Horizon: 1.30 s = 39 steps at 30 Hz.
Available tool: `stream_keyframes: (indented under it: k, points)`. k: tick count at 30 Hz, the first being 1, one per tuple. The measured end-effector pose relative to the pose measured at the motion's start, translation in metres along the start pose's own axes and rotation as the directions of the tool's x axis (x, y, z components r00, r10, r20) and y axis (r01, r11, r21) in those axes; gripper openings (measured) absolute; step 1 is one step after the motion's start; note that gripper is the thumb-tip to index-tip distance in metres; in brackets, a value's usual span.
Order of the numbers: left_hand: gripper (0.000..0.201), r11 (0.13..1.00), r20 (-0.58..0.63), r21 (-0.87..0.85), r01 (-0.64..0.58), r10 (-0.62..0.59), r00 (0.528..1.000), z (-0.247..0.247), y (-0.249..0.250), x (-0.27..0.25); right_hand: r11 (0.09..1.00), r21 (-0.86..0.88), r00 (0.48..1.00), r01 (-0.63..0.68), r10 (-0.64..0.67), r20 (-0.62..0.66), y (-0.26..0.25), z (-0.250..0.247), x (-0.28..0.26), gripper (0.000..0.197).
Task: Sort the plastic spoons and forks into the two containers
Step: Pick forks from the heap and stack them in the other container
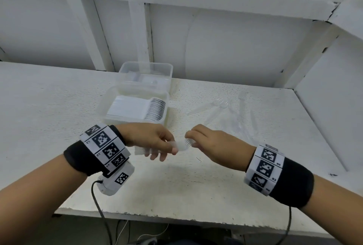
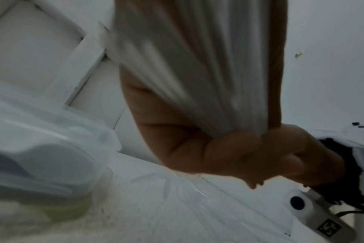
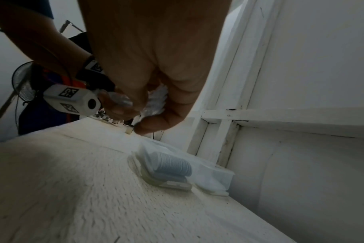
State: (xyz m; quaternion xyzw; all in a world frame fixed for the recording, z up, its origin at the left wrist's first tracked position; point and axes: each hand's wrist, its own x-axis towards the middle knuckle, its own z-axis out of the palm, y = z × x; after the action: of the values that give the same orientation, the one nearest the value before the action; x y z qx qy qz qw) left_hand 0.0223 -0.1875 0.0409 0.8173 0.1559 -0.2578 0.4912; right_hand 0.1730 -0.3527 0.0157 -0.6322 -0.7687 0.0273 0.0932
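Nearest, above the front part of the white table (image 1: 59,95), the left hand (image 1: 149,138) grips a stacked bundle of clear plastic cutlery (image 1: 180,145) with its fingers curled round the handles, while the right hand (image 1: 214,146) pinches the bundle's head end between thumb and curled fingers; spoons or forks, I cannot tell. Farther back, left of centre, the near container (image 1: 135,122) holds a neat row of nested white spoons (image 1: 155,109), and a few loose clear forks (image 1: 222,103) lie scattered on the table to its right. Behind and touching it stands the far container (image 1: 146,67), with clear pieces inside that are too faint to name.
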Motion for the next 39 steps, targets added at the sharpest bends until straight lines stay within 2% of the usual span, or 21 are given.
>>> stream_keyframes:
  k: [2, 4, 8, 10, 12, 14, 16, 18, 19, 21, 23, 25, 27, 31, 39]
  points:
    - [0.015, 1.000, -0.015, 0.010, 0.009, -0.009, 1.000, -0.013, -0.006, -0.005, 1.000, 0.015, 1.000, -0.026, 0.026, 0.008, 0.006, -0.008, 0.005, 0.035]
    - [0.016, 1.000, -0.030, -0.008, -0.019, 0.019, 0.999, -0.023, -0.012, -0.008, 0.997, 0.057, 0.998, -0.053, 0.052, 0.019, 0.009, -0.017, 0.011, 0.034]
    - [0.018, 0.998, -0.024, -0.046, -0.051, 0.050, 0.998, -0.041, -0.021, -0.012, 0.978, 0.178, 0.989, -0.109, 0.088, 0.119, 0.018, -0.027, 0.035, 0.039]
    - [0.016, 0.995, -0.046, -0.076, -0.064, 0.060, 0.997, -0.051, -0.025, -0.014, 0.975, 0.208, 0.995, -0.079, 0.064, 0.080, 0.024, -0.031, 0.049, 0.046]
    - [0.021, 0.994, -0.094, -0.091, -0.066, 0.057, 0.994, -0.065, -0.028, -0.018, 0.979, 0.201, 0.998, -0.034, 0.025, 0.049, 0.031, -0.036, 0.066, 0.054]
    - [0.030, 0.995, -0.215, -0.085, -0.054, 0.035, 0.976, -0.082, -0.031, -0.025, 0.985, 0.174, 0.999, -0.017, 0.011, 0.036, 0.041, -0.043, 0.087, 0.052]
    - [0.046, 0.986, -0.395, -0.157, -0.058, -0.009, 0.919, -0.106, -0.042, -0.032, 0.987, 0.157, 1.000, -0.026, 0.028, -0.013, 0.057, -0.052, 0.112, 0.046]
    - [0.064, 0.958, -0.558, -0.276, -0.076, -0.095, 0.824, -0.135, -0.056, -0.036, 0.987, 0.152, 0.995, -0.059, 0.070, -0.068, 0.077, -0.060, 0.140, 0.040]
    - [0.059, 0.947, -0.606, -0.314, -0.070, -0.144, 0.782, -0.150, -0.065, -0.035, 0.984, 0.154, 0.992, -0.088, 0.101, -0.077, 0.087, -0.063, 0.154, 0.036]
    - [0.032, 0.939, -0.677, -0.343, -0.009, -0.241, 0.695, -0.176, -0.083, -0.029, 0.979, 0.143, 0.988, -0.143, 0.150, -0.040, 0.106, -0.064, 0.182, 0.032]
    - [0.027, 0.930, -0.717, -0.360, 0.077, -0.329, 0.615, -0.200, -0.103, -0.018, 0.979, 0.115, 0.986, -0.166, 0.167, 0.002, 0.120, -0.056, 0.210, 0.031]
    - [0.030, 0.917, -0.723, -0.373, 0.143, -0.383, 0.575, -0.218, -0.117, -0.007, 0.978, 0.093, 0.982, -0.188, 0.184, 0.049, 0.132, -0.043, 0.236, 0.031]
    - [0.032, 0.907, -0.711, -0.374, 0.194, -0.414, 0.569, -0.233, -0.125, 0.006, 0.971, 0.079, 0.970, -0.227, 0.218, 0.110, 0.141, -0.025, 0.258, 0.032]
    - [0.031, 0.895, -0.669, -0.376, 0.241, -0.442, 0.597, -0.250, -0.124, 0.031, 0.969, 0.033, 0.950, -0.246, 0.234, 0.207, 0.150, 0.007, 0.288, 0.033]
    - [0.027, 0.868, -0.603, -0.406, 0.285, -0.489, 0.630, -0.258, -0.127, 0.053, 0.960, 0.058, 0.923, -0.274, 0.246, 0.296, 0.158, 0.034, 0.300, 0.032]
